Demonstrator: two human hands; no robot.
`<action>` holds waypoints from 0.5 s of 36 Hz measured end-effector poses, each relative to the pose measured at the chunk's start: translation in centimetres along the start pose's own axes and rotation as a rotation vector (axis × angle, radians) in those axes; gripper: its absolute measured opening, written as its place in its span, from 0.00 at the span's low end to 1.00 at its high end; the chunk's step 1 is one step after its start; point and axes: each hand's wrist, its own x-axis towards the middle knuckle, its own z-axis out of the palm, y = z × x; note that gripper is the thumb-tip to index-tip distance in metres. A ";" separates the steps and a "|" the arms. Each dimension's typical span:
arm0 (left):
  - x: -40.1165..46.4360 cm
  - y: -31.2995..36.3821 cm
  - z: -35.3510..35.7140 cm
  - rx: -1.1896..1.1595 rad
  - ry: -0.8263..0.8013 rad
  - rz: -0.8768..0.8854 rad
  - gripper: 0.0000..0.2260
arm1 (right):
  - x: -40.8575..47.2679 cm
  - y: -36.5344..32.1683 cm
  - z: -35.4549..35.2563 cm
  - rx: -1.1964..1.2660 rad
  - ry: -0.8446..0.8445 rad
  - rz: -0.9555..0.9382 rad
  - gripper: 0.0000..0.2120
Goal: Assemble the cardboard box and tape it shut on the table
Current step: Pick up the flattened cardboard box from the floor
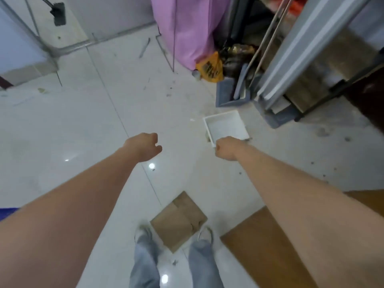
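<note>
A flattened brown cardboard box point(178, 220) lies on the white tiled floor between my feet, low in the head view. Both arms are stretched out forward above the floor, well beyond the cardboard. My left hand point(145, 146) is curled loosely with nothing in it. My right hand point(226, 147) is closed into a fist with nothing visible in it, and it hovers in front of the near corner of a white tray. The wooden table point(259, 246) shows as a brown surface at the lower right, partly hidden by my right arm. No tape is in view.
A shallow white tray point(225, 126) sits on the floor ahead. Behind it stand a grey bin point(226, 96), a yellow bag point(209, 68), a pink cover point(187, 28) and a metal shelf point(301, 48). My shoes point(143, 231) flank the cardboard.
</note>
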 end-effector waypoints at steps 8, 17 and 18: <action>8.3 -5.2 17.1 0.025 -0.240 0.042 0.17 | 10.4 -0.6 16.2 0.118 -0.234 0.087 0.12; 11.7 -9.9 35.5 -0.138 -0.482 -0.079 0.17 | 19.8 -0.8 32.0 0.245 -0.385 0.185 0.12; 12.3 -10.2 37.6 -0.158 -0.485 -0.098 0.17 | 21.0 -0.6 33.6 0.251 -0.383 0.193 0.12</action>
